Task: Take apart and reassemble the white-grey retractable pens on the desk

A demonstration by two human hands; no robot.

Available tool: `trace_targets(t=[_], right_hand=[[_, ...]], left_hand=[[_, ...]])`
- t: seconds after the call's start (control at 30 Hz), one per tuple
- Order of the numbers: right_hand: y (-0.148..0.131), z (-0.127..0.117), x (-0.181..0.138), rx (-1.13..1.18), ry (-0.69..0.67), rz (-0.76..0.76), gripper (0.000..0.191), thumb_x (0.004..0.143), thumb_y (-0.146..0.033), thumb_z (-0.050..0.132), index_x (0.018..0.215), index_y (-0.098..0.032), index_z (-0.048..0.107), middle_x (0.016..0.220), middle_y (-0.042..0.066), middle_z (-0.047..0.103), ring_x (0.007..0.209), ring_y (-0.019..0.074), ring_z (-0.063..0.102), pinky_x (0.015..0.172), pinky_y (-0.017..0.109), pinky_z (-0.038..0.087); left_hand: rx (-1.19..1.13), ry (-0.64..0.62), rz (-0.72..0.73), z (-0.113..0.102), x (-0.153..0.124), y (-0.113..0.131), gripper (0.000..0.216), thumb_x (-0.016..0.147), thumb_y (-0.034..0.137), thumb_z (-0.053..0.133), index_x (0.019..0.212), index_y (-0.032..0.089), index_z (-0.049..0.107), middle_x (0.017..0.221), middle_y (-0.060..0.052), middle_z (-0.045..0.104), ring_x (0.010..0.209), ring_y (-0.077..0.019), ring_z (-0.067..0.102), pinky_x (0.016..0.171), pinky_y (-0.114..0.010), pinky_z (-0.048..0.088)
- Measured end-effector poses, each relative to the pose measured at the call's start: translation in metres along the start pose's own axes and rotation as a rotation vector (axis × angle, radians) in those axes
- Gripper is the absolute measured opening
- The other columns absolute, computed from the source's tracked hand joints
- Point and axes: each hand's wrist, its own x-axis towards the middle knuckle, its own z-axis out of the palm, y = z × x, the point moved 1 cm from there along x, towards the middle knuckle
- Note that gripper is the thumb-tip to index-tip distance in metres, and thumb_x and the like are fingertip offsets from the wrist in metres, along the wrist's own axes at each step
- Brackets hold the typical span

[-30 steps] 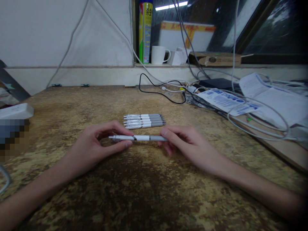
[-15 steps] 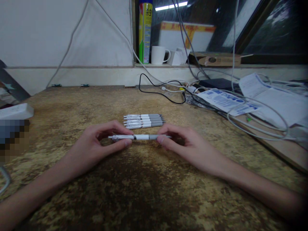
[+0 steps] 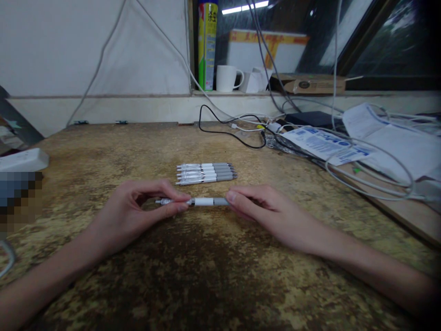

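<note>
A white and grey click pen (image 3: 204,202) lies crosswise between my two hands, its clear clip end to the left and grey grip to the right. My left hand (image 3: 141,202) pinches it near the clip end with thumb and forefinger. With its thumb and fingers closed, my right hand (image 3: 262,204) holds the grey grip, and the tip is hidden behind the fingers. Just beyond, several similar pens (image 3: 206,173) lie side by side in a row on the worn wooden table (image 3: 138,289), their tips pointing right.
Cables (image 3: 365,184) and papers (image 3: 327,145) cover the right side, with a black cable (image 3: 230,133) looping at the back. A white power strip (image 3: 24,159) sits at the left. On the sill stand a spray can (image 3: 207,50) and a white mug (image 3: 226,78).
Both hands have brought the pen slightly nearer to me, away from the row. My right hand's fingers have closed further over its tip end.
</note>
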Motion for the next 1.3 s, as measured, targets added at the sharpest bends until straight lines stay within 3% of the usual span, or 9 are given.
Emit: trace_targets(t=[0.33,0.6,0.77,0.83,0.97,1.03,1.13,1.2,1.3], right_hand=[[-0.002,0.001,0.000,0.079,-0.031,0.021,0.052,0.108,-0.057,0.039,0.074,-0.020,0.054,0.067,-0.003,0.050,0.063,0.0126,0.046,0.061,0.029,0.033],[-0.003,0.001,0.000,0.157,-0.051,0.001,0.049,0.108,-0.055,0.040,0.085,-0.020,0.066,0.075,-0.001,0.062,0.072,0.0141,0.056,0.069,0.028,0.041],[-0.004,0.001,0.000,0.194,-0.017,-0.079,0.041,0.108,-0.048,0.046,0.096,-0.020,0.074,0.092,0.002,0.072,0.088,0.0159,0.064,0.082,0.028,0.046],[-0.003,0.002,0.001,0.227,0.017,-0.088,0.035,0.106,-0.045,0.052,0.100,-0.021,0.076,0.097,0.003,0.075,0.090,0.0162,0.066,0.082,0.028,0.048],[-0.001,0.002,0.002,0.193,0.109,-0.074,0.023,0.097,-0.040,0.069,0.092,-0.021,0.080,0.095,0.004,0.077,0.088,0.0176,0.068,0.079,0.029,0.050],[-0.001,0.002,0.002,0.191,0.146,-0.056,0.020,0.091,-0.040,0.076,0.087,-0.021,0.079,0.087,0.003,0.076,0.082,0.0170,0.067,0.074,0.029,0.050],[-0.003,0.002,0.002,0.228,0.174,-0.059,0.019,0.087,-0.039,0.081,0.085,-0.020,0.076,0.081,0.001,0.072,0.076,0.0155,0.064,0.070,0.028,0.050],[-0.005,0.004,0.001,0.270,0.163,-0.089,0.021,0.085,-0.038,0.082,0.098,-0.022,0.075,0.085,0.001,0.072,0.076,0.0151,0.064,0.072,0.029,0.052],[-0.008,0.008,0.000,0.300,0.079,-0.133,0.035,0.086,-0.035,0.083,0.118,-0.025,0.072,0.094,0.001,0.073,0.080,0.0151,0.066,0.076,0.030,0.054]], left_hand=[[-0.107,-0.019,-0.134,-0.001,0.001,0.011,0.018,0.084,0.034,0.084,0.098,0.022,0.082,0.095,-0.003,0.082,0.086,-0.0179,0.075,0.084,-0.028,0.060],[-0.216,0.007,-0.124,-0.003,0.003,0.004,0.016,0.083,0.030,0.087,0.098,0.027,0.083,0.087,0.001,0.079,0.074,-0.0102,0.068,0.065,-0.015,0.050],[-0.418,0.011,-0.058,-0.003,0.007,-0.003,0.013,0.099,0.036,0.071,0.103,0.026,0.078,0.109,-0.003,0.077,0.102,-0.0158,0.068,0.092,-0.023,0.051],[-0.559,-0.039,-0.083,-0.001,0.006,-0.005,0.019,0.103,0.039,0.062,0.106,0.024,0.074,0.096,-0.003,0.074,0.091,-0.0159,0.067,0.086,-0.025,0.052],[-0.719,-0.202,-0.152,0.003,0.002,-0.006,0.029,0.105,0.046,0.055,0.111,0.022,0.071,0.069,0.002,0.053,0.061,-0.0130,0.049,0.065,-0.026,0.051],[-0.635,-0.264,-0.203,0.003,0.000,-0.003,0.035,0.105,0.050,0.052,0.110,0.023,0.072,0.065,0.003,0.049,0.057,-0.0127,0.046,0.060,-0.025,0.049],[-0.318,-0.298,-0.218,0.002,-0.002,0.007,0.037,0.104,0.053,0.053,0.106,0.024,0.076,0.065,0.002,0.055,0.058,-0.0132,0.050,0.054,-0.023,0.043],[-0.106,-0.283,-0.153,0.003,-0.002,0.015,0.032,0.100,0.051,0.060,0.100,0.024,0.078,0.071,0.001,0.063,0.063,-0.0143,0.056,0.056,-0.023,0.043],[0.026,-0.266,-0.051,0.006,-0.003,0.022,0.026,0.099,0.045,0.062,0.100,0.025,0.079,0.078,0.001,0.070,0.071,-0.0162,0.062,0.061,-0.023,0.045]])
